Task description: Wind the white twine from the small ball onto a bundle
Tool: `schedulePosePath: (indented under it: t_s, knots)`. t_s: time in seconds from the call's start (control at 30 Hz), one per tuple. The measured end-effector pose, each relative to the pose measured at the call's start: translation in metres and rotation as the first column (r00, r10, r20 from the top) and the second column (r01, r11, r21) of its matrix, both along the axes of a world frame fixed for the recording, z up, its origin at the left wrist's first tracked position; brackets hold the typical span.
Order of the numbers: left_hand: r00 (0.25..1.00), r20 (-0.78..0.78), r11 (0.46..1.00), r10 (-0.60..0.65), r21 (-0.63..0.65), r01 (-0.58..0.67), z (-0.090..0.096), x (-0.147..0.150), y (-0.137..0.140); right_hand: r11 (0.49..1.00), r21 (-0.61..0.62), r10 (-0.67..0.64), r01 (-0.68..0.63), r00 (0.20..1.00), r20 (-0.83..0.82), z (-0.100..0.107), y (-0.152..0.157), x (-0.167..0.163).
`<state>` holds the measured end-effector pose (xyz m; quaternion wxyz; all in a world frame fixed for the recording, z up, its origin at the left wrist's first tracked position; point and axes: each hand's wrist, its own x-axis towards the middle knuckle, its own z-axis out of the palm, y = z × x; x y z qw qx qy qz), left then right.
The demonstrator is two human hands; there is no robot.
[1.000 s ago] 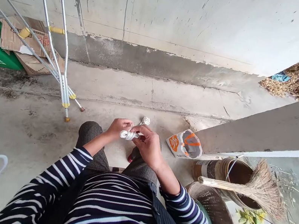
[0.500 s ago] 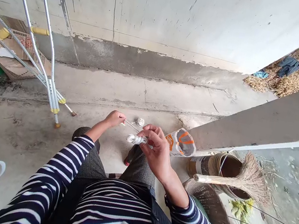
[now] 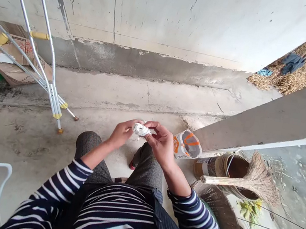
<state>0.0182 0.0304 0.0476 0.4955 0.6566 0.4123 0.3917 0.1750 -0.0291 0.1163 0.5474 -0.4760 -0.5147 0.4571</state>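
Both my hands on a small white bundle of cord

My right hand [image 3: 161,143] has its fingers curled closed around the white cord bundle [image 3: 141,129], gripping it from the right, while my left hand [image 3: 122,133] pinches its other end, thumb and fingertips closed on it (I cannot tell whether a loose strand runs out of it). The bundle sits above my knees, over the concrete floor [image 3: 20,135]. Just right of my hand lies an orange-and-white bag [image 3: 187,145]; a straw broom [image 3: 247,181] rests across a bucket [image 3: 220,167] near the floor's right edge, and crutches [image 3: 48,58] lean at the left.
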Motion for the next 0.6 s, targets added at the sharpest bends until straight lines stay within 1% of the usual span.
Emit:
schedulePosePath:
  t_s: [0.07, 0.1, 0.17, 0.27, 0.37, 0.43, 0.5, 0.6]
  knots:
    - [0.995, 0.099, 0.998, -0.017, -0.051, 0.022, 0.001, 0.003, -0.024, 1.000, -0.026, 0.007, -0.009, 0.999, -0.053, -0.003, 0.004, 0.002]
    - [0.993, 0.119, 0.997, -0.022, -0.071, 0.030, 0.002, 0.004, -0.032, 0.999, -0.035, 0.014, -0.016, 0.997, -0.072, -0.005, 0.006, 0.002]
    - [0.994, 0.111, 0.995, -0.009, -0.098, 0.020, 0.003, 0.005, -0.039, 0.998, -0.049, 0.020, -0.025, 0.996, -0.091, -0.007, 0.007, 0.002]
    - [0.998, 0.059, 0.993, 0.026, -0.113, -0.020, 0.001, 0.002, -0.039, 0.998, -0.067, 0.006, -0.013, 0.995, -0.103, -0.013, 0.009, 0.004]
    - [1.000, 0.016, 0.990, 0.017, -0.141, -0.014, -0.004, -0.004, -0.038, 0.996, -0.093, -0.019, 0.006, 0.991, -0.132, -0.018, 0.013, 0.009]
    - [0.998, -0.057, 0.985, 0.017, -0.172, -0.027, -0.008, -0.006, -0.037, 0.993, -0.120, -0.025, 0.003, 0.983, -0.184, -0.019, 0.016, 0.014]
    - [0.990, -0.135, 0.978, 0.048, -0.194, -0.074, -0.011, -0.006, -0.033, 0.991, -0.134, -0.025, -0.009, 0.969, -0.247, -0.018, 0.018, 0.016]
    - [0.961, -0.227, 0.966, 0.157, -0.168, -0.198, -0.011, 0.000, -0.015, 0.993, -0.117, -0.003, -0.034, 0.953, -0.302, -0.012, 0.018, 0.014]
